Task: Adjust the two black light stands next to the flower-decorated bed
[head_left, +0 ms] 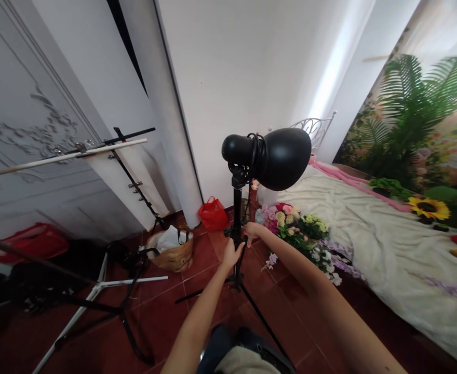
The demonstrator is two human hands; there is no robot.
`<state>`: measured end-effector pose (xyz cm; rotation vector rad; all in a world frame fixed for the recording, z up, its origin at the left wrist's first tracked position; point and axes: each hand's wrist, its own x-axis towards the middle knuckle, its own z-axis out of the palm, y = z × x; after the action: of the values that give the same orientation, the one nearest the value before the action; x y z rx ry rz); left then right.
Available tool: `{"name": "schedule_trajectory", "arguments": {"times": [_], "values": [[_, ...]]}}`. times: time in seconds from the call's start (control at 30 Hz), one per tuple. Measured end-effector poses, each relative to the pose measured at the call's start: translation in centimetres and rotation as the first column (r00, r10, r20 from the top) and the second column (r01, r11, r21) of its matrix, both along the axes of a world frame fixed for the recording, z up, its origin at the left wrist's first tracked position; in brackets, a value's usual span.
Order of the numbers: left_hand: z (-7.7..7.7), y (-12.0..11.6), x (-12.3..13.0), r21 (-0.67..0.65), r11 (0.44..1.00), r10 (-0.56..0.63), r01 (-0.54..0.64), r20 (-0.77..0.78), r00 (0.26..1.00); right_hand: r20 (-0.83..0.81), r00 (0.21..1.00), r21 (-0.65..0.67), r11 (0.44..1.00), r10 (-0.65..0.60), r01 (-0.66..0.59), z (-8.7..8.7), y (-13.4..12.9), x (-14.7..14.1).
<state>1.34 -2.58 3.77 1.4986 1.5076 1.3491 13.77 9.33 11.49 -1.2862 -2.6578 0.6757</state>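
- Stand: black, roughly upright, in front of the person, on the red tile floor; legs spread.
- Lamp: black, on top of stand, head pointing toward the bed side; cable looped round its neck.
- Left hand: on stand, mid-height, below lamp; thumb and fingers closed round the pole.
- Right hand: at stand too, slightly higher, just beside left hand; fingers bent against the pole area, tips partly hidden, can't tell if closed on it.
- Red bag: on floor, beyond stand, near wall.
- Basket: on floor, left of stand, white bag inside.
- Flowers: mixed bunch, right of stand, beside bed.
- Bed: cream cover, pink cloth along far side, sunflower at right.
- White stand: far left, legs on floor, near black gear, blurry.
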Motion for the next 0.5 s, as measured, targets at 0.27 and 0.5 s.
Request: {"name": "schedule_trajectory", "arguments": {"times": [0.27, 0.5], "values": [[-0.7, 0.3, -0.8, 0.035, 0.996, -0.074, 0.077, -0.089, 0.993, 0.186, 0.982, 0.328, 0.941, 0.022, -0.083, -1.7, -5.8, 2.1], [-1.2, 0.4, -0.9, 0.002, 0.998, -0.058, 0.058, -0.054, 0.997, 0.306, 0.94, 0.255, 0.938, 0.151, -0.234, -1.1, -4.0, 0.9]]}}
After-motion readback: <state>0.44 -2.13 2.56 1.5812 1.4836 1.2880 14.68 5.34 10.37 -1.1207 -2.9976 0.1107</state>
